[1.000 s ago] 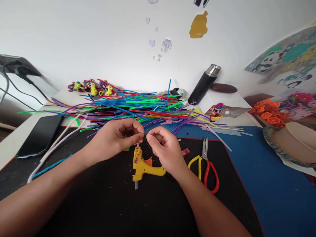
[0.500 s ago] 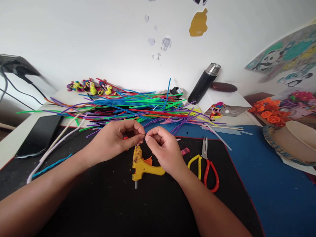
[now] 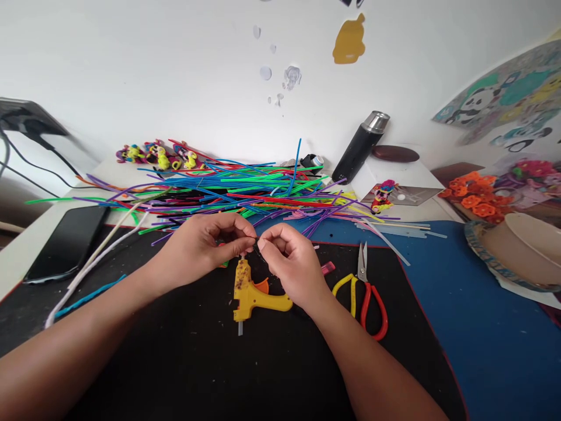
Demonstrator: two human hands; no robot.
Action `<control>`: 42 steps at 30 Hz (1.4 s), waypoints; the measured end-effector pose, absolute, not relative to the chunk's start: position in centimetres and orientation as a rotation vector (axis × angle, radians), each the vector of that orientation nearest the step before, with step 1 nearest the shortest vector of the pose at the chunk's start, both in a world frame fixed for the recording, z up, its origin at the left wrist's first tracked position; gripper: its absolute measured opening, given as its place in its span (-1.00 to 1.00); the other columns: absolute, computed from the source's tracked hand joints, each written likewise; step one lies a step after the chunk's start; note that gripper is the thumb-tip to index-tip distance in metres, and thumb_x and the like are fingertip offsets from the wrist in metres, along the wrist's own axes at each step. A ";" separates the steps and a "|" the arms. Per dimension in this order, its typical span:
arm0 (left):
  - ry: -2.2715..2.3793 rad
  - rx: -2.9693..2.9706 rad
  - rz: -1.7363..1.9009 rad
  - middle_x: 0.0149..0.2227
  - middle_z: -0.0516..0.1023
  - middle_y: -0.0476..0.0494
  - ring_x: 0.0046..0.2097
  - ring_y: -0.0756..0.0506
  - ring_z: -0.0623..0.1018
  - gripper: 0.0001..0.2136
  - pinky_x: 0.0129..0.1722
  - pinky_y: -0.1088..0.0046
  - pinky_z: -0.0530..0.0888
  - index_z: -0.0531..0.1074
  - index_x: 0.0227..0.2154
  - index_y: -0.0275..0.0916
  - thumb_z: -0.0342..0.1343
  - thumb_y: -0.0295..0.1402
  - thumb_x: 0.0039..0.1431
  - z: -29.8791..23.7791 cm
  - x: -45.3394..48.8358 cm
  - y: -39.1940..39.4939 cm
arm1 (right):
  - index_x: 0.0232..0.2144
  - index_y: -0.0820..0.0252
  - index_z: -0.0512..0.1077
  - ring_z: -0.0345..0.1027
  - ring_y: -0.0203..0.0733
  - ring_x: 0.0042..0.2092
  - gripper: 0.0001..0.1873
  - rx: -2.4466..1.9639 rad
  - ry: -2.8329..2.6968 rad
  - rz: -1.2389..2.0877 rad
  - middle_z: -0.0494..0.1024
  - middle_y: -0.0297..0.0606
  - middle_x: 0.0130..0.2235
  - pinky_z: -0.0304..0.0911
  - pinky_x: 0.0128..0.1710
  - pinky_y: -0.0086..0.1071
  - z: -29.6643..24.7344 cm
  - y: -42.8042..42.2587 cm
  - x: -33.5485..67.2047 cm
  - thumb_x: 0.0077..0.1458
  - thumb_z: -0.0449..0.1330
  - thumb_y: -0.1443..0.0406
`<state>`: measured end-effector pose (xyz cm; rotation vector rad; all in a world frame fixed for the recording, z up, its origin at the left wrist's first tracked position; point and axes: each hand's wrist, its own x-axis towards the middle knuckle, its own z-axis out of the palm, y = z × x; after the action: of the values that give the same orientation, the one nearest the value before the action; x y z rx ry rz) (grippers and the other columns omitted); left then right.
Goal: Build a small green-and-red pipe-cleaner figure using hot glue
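My left hand (image 3: 204, 248) and my right hand (image 3: 291, 263) meet fingertip to fingertip above a black mat (image 3: 197, 362). Both are closed in a pinch on a small dark piece (image 3: 258, 248), thin and wire-like, too small to name for sure. A bit of red and green shows under my left fingers. Just below the hands lies a yellow glue gun (image 3: 252, 292) with an orange trigger, its nozzle pointing away from me. A big heap of coloured pipe cleaners (image 3: 245, 190) lies right behind the hands.
Yellow and red scissors (image 3: 366, 292) lie right of my right hand. A phone (image 3: 68, 240) rests at the left, a black flask (image 3: 359, 149) leans at the back. Small pipe-cleaner figures (image 3: 153, 155) stand by the wall. A hat (image 3: 519, 248) and orange flowers (image 3: 475, 202) fill the right side.
Both hands stay pinched together in the same place, with only slight finger movement. The view has drifted a little; nothing else on the table moved.
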<state>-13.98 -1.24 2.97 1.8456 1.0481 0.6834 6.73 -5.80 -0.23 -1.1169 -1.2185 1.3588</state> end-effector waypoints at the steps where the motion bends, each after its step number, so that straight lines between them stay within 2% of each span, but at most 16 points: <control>1: 1.059 1.885 0.697 -0.34 0.71 -0.09 -0.32 -0.09 0.63 -0.76 -0.31 0.46 0.51 0.68 -0.25 -0.17 0.35 -0.09 0.33 3.0 -13.9 -1.3 | -0.30 0.08 0.45 0.13 -0.33 -0.50 -0.75 -1.120 -1.223 1.358 0.28 -0.53 -0.50 0.06 -0.51 -0.40 -0.2 -5.8 6.7 0.21 0.37 0.08; 8: 1.095 2.105 0.778 -0.31 0.74 -0.02 -0.32 -0.06 0.62 -0.83 -0.28 0.49 0.47 0.69 -0.25 -0.11 0.32 -0.15 0.36 2.9 -13.8 -1.4 | -0.31 0.09 0.44 0.12 -0.34 -0.50 -0.78 -1.105 -1.214 1.364 0.28 -0.53 -0.52 0.04 -0.50 -0.41 0.1 -5.9 6.6 0.19 0.35 0.11; 12: 1.084 2.170 0.770 -0.25 0.78 -0.05 -0.28 -0.08 0.67 -0.83 -0.25 0.49 0.49 0.70 -0.19 -0.10 0.28 -0.16 0.40 2.7 -13.9 -1.5 | -0.31 0.08 0.44 0.13 -0.34 -0.50 -0.78 -1.112 -1.218 1.368 0.28 -0.54 -0.52 0.04 -0.50 -0.40 0.1 -5.9 6.6 0.19 0.34 0.12; 18: 1.036 2.270 0.780 -0.27 0.79 -0.06 -0.30 -0.09 0.68 -0.82 -0.25 0.48 0.50 0.71 -0.20 -0.10 0.25 -0.18 0.43 3.0 -14.0 -1.5 | -0.31 0.09 0.44 0.14 -0.34 -0.50 -0.80 -1.109 -1.228 1.378 0.30 -0.54 -0.52 0.05 -0.49 -0.39 0.3 -6.0 6.6 0.19 0.33 0.13; 26: 0.903 2.434 0.898 -0.30 0.76 0.00 -0.36 0.01 0.66 -0.88 -0.35 0.59 0.47 0.67 -0.16 -0.15 0.23 -0.36 0.48 2.5 -14.2 -1.7 | -0.31 0.10 0.44 0.13 -0.34 -0.50 -0.80 -1.092 -1.207 1.390 0.30 -0.54 -0.53 0.04 -0.49 -0.38 0.4 -6.0 6.6 0.20 0.33 0.14; 42: 0.995 2.118 0.849 -0.31 0.78 0.01 -0.34 -0.01 0.68 -0.86 -0.31 0.61 0.53 0.73 -0.25 -0.14 0.31 -0.25 0.39 2.7 -13.8 -1.8 | -0.31 0.10 0.44 0.13 -0.35 -0.49 -0.79 -1.078 -1.201 1.401 0.31 -0.55 -0.52 0.05 -0.48 -0.39 0.5 -6.2 6.6 0.20 0.34 0.13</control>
<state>-13.77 -1.77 2.68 2.1177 0.9950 0.8486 6.60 -6.15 0.47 -1.0781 -1.2014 1.4011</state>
